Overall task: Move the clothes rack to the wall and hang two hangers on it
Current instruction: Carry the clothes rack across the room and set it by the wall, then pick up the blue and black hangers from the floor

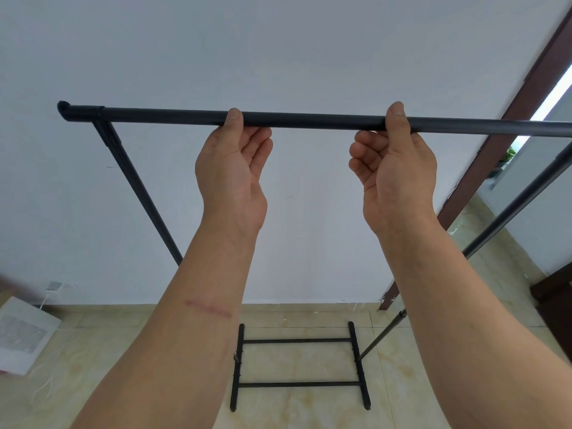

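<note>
Black metal clothes rack (309, 119) before white wall (278, 51), smooth round top bar level, running left-right. Left hand (230, 168) and right hand (394, 168) both hooked loosely under bar, thumbs over.

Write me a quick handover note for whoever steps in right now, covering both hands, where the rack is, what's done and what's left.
Left hand: on the rack's top bar, thumb over it, fingers loosely curled below.
Right hand: same hold, further right along the bar.
Rack: faces the white wall, its base on the tiled floor near the wall's foot.
Done: rack looks close to the wall.
Left: final placement if needed, then both hangers; none is in view.
</note>
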